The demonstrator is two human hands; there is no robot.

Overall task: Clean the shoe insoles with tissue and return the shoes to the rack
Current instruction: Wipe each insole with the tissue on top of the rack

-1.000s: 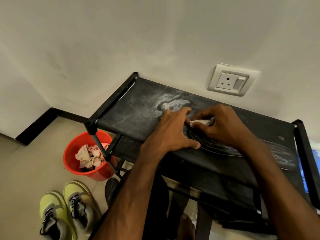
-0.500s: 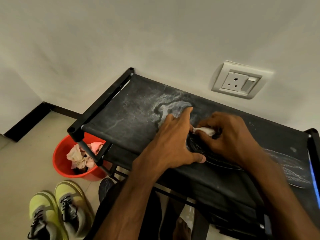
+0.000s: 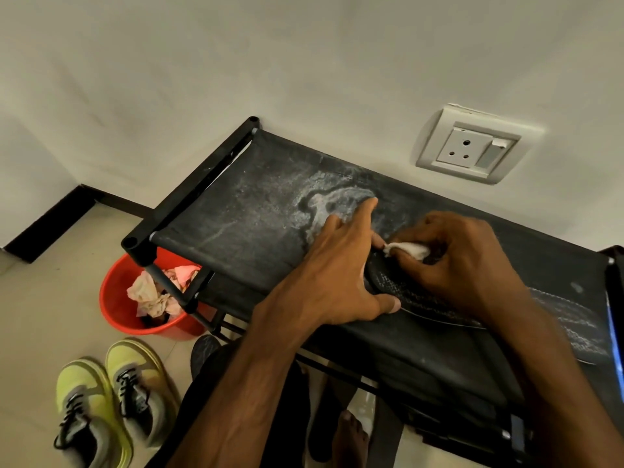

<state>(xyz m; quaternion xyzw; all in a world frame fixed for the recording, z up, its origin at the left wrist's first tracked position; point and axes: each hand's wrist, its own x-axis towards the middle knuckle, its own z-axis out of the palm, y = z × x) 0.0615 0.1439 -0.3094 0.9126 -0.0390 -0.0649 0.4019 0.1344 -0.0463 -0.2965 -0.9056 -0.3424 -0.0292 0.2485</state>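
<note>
Wiping toe end of black insole (image 3: 422, 300) with small white tissue (image 3: 410, 250), pinched tight between curled fingertips and thumb of right hand (image 3: 462, 265). Flat-spread left hand (image 3: 341, 278), fingers straight, gripping nothing, pinning insole tip plus shelf fabric, thumb along insole's near rim. Insole lying flat on rack (image 3: 236, 224) top shelf, toe about mid-shelf, heel running toward right edge, closer to near edge than wall-side edge. Judged step: scrubbing insole, shoe return not begun. For a clean job: press down hard with left hand to stop sliding on slack fabric; drag tissue in short strokes from toe toward heel, working into textured pattern; refold wad to a fresh face once soiled, small wad likely quick to load; steer clear of white dusty patch (image 3: 332, 201) at mid-shelf just beyond left fingertips, to avoid picking up powder. Red bucket (image 3: 114, 309) with crumpled tissues on floor by rack's left near corner, handy for dropping spent wad. Yellow-green shoes (image 3: 111, 400) on floor left of rack, well apart from insole, not yet on any shelf; lower shelves mostly hidden, free space there impossible to tell.
</note>
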